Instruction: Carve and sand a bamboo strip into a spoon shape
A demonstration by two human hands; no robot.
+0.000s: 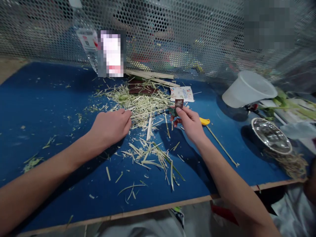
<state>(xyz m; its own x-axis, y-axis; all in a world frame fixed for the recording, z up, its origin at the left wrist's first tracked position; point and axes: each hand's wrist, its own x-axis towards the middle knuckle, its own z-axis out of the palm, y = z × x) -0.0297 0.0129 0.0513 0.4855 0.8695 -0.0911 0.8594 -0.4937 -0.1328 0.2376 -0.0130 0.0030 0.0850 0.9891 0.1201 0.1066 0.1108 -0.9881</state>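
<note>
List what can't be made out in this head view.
Head view:
The small dark square in the right hand: too small to identify.
The printed card: print too small to read.
The yellow object: one end hidden by the hand.
The shapes behind the perforated mesh: blurred by the mesh.

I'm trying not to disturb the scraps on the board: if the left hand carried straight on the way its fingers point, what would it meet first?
The heap of pale shredded plant fibres. The fingertips of the left hand appear to sit at its edge, though depth is hard to judge from here.
</note>
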